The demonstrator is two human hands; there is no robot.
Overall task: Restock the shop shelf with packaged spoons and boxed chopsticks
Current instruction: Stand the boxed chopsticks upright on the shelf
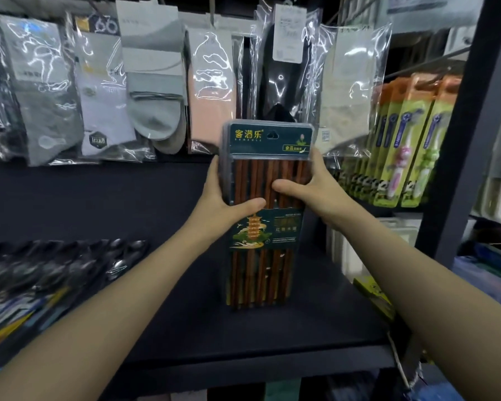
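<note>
Clear-plastic chopstick box (pixel 265 215) upright over shelf (pixel 168 198), left hand (pixel 229 204) and right hand (pixel 307 189) grips pinching sides, squaring it up, spoons (pixel 70 264) left of box.

We see the box of chopsticks (pixel 265 209) standing upright above the dark shelf (pixel 168 204), its clear plastic front facing us. Inside it a row of reddish-brown wooden sticks runs top to bottom. A dark green header card with gold characters and a hang hole caps the top, and a green band printed with a pagoda crosses the middle. Whether its lower end touches the shelf we cannot tell. At the left of the same shelf lie the packaged spoons (pixel 55 267), a blurred row of shiny metal bowls in clear wrappers, overlapping one another, well apart from the box.
</note>
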